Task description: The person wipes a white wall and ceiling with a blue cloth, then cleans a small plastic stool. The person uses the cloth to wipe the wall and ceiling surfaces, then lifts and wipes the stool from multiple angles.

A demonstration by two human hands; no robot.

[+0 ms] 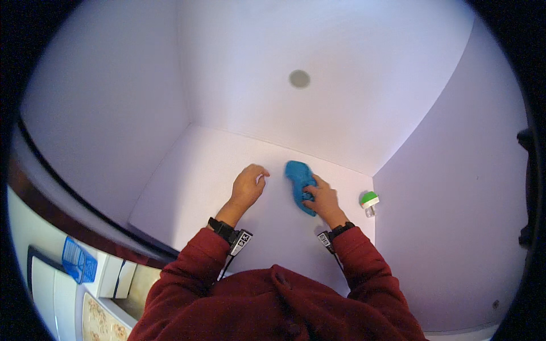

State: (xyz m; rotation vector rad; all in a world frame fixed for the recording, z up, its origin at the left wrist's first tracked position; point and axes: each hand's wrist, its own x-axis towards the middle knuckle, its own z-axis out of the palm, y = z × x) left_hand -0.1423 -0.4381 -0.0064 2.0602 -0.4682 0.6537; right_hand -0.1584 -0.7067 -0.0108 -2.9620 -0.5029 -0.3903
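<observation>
A blue cloth [298, 172], bunched along its length, lies against the pale surface in front of me. My right hand [323, 197] grips its lower part, with the fingers curled into the fabric. To the left of the cloth, my left hand [250, 181] holds nothing; its fingers are loosely bent, with the thumb apart from them. Both wrists wear black straps with small tagged devices.
A green-topped plug-in device with a clear bottle [370, 203] is right of my right hand, near the corner. Pale walls meet around the surface, and a round grey disc [299, 79] shows above. A blue plastic basket [79, 261] stands at the lower left.
</observation>
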